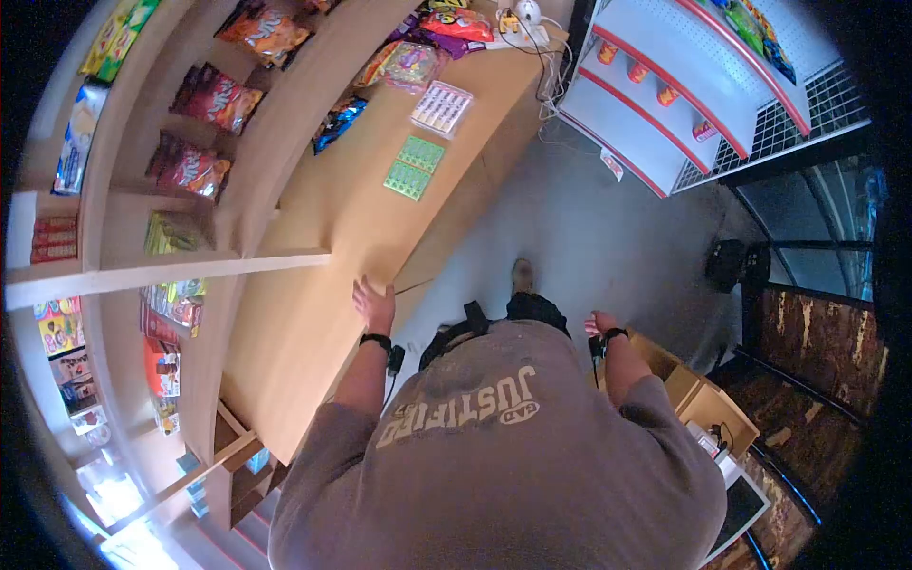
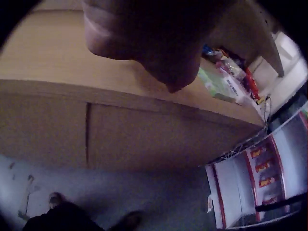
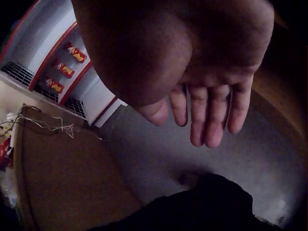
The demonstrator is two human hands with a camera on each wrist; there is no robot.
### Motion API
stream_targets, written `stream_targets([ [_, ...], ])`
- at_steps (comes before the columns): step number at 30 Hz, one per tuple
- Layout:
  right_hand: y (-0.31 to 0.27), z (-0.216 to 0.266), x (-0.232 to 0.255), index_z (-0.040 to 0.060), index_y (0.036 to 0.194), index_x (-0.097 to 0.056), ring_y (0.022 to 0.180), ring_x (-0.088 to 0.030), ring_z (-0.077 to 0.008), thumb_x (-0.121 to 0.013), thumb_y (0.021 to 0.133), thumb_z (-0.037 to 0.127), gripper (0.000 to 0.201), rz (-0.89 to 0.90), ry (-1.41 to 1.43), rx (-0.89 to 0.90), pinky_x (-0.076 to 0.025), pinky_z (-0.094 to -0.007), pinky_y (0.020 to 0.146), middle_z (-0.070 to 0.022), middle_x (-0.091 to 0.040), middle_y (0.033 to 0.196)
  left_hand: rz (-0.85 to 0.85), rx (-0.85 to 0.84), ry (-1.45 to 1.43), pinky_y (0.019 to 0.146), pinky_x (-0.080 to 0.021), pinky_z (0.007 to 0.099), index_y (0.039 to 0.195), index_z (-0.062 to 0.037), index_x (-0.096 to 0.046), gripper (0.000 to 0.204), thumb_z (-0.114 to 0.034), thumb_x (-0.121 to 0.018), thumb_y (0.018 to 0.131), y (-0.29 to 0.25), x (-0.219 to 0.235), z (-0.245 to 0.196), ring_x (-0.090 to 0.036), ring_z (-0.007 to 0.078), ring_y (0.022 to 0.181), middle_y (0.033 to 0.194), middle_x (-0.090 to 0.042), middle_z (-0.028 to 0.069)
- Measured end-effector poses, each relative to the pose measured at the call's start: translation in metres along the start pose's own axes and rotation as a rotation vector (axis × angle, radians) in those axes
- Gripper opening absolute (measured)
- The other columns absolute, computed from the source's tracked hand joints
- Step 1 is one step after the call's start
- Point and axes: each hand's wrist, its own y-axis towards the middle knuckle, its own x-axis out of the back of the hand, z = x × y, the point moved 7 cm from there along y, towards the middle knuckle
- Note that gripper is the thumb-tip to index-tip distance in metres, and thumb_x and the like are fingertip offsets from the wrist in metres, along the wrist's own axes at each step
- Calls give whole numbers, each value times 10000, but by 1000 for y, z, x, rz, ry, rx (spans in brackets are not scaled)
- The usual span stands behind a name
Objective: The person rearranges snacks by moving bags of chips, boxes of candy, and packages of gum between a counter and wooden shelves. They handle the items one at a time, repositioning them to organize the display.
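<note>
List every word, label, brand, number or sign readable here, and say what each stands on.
"JUSTIFI", last letters unclear: large pale print on the grey-brown short-sleeved cloth shirt.
Too small to read surely: the pale oval mark by that print.
Too blurred to read: the dark-red glossy snack bags, the flat green printed cards on the tan wooden counter, and the small red-and-yellow packets.

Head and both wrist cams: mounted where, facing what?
Head: on head, facing forward-down; grey-brown shirt, left hand, right hand show.
Left wrist: worn there, facing light-brown wooden counter; left hand, dark clothing show.
Right wrist: worn there, facing grey floor; right hand, clothing show.
Head and left wrist share counter, white red-edged shelves.
</note>
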Motion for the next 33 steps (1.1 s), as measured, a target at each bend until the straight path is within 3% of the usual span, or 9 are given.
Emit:
stream_targets([
  [3,13,4,21,78,1136,-466,769,-616,-238,-469,881,370,388,6,31,-3,-495,-428,647,-120,-636,1031,66,-97,-54,1052,-237,513,1378,-84,-287,798,-461,-631,765,26,7,-69,-244,375,1309,1425,-249,215],
  [8,13,28,39,104,1192,-474,721,-602,-200,-453,889,366,402,13,105,-48,-448,-353,553,-86,-635,971,119,-281,-35,1051,-236,525,1380,-93,-292,794,-450,-639,761,65,10,-155,-219,380,1321,1438,-221,214],
  [12,0,47,36,122,1203,-490,731,-607,-187,-462,890,351,388,-2,113,-35,-463,-349,568,-71,-636,971,144,-410,-100,1054,-235,526,1387,-87,-283,825,-477,-639,752,87,19,-209,-207,391,1325,1441,-203,230],
  [14,-1,54,29,135,1179,-515,747,-613,-177,-468,895,355,363,100,187,18,-479,-337,598,-57,-638,976,154,-410,-116,1059,-228,524,1391,-88,-276,856,-494,-648,736,104,24,-234,-196,399,1330,1444,-194,237],
  [18,-34,82,13,131,1167,-527,781,-620,-165,-469,897,366,362,-59,154,66,-492,-330,628,-51,-639,982,128,-445,-107,1066,-203,535,1413,-88,-239,960,-558,-662,690,150,38,-288,-156,438,1341,1451,-152,274],
  [23,-65,100,7,115,1165,-516,826,-620,-174,-470,896,362,368,-75,164,98,-495,-326,655,-58,-641,994,127,-474,-46,1061,-182,555,1432,-100,-202,1019,-631,-628,673,222,35,-335,-126,471,1342,1449,-120,312],
  [26,-86,117,3,125,1126,-512,791,-636,-163,-483,901,319,298,-27,267,134,-509,-305,596,-55,-651,955,203,-479,68,1058,-179,563,1431,-114,-211,1043,-594,-683,635,241,22,-348,-106,469,1348,1444,-120,320],
  [29,-108,139,-7,125,1095,-538,790,-635,-163,-496,897,317,280,-145,270,114,-509,-317,614,-62,-649,952,186,-464,56,1051,-182,574,1431,-124,-211,1030,-541,-705,630,255,14,-355,-133,484,1331,1428,-137,333],
  [33,-124,180,-30,93,1115,-518,804,-613,-169,-525,879,345,346,-170,233,154,-483,-292,650,-67,-650,943,212,-459,-4,1042,-204,574,1432,-137,-207,1023,-484,-722,619,273,15,-358,-181,486,1306,1414,-156,336],
])
